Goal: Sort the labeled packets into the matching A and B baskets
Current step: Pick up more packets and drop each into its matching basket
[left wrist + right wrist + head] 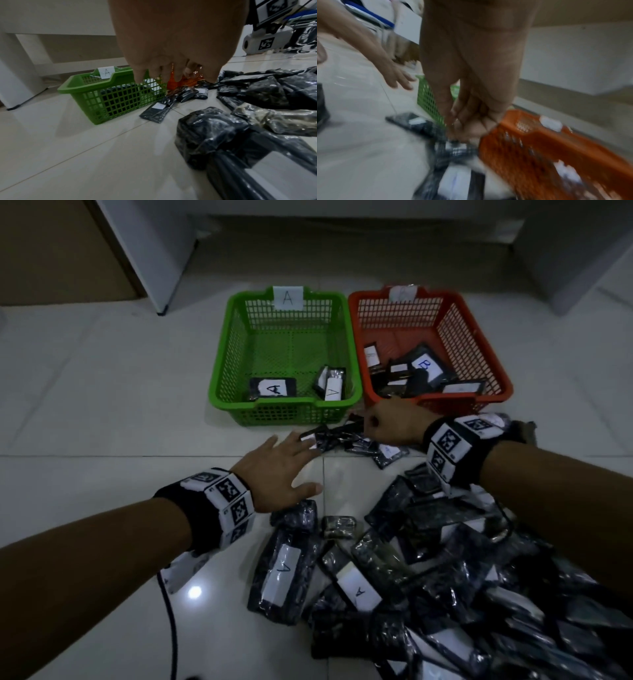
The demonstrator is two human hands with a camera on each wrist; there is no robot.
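Observation:
A green basket [219,371] labelled A holds two packets marked A. To its right an orange basket [496,364] holds several packets, one marked B. A few dark packets [329,434] lie on the floor just in front of both baskets. My right hand [383,422] is curled there and pinches the far end of one dark packet [426,125]; the right wrist view is blurred. My left hand [284,467] is flat with spread fingers, and its fingertips reach the near end of that packet. A big pile of dark packets [445,577] lies at lower right, two showing A labels.
Pale tiled floor surrounds the baskets. A black cable [169,611] runs along the floor under my left forearm. A white cabinet edge [144,251] and a wall stand behind the baskets. The pile spreads under my right forearm.

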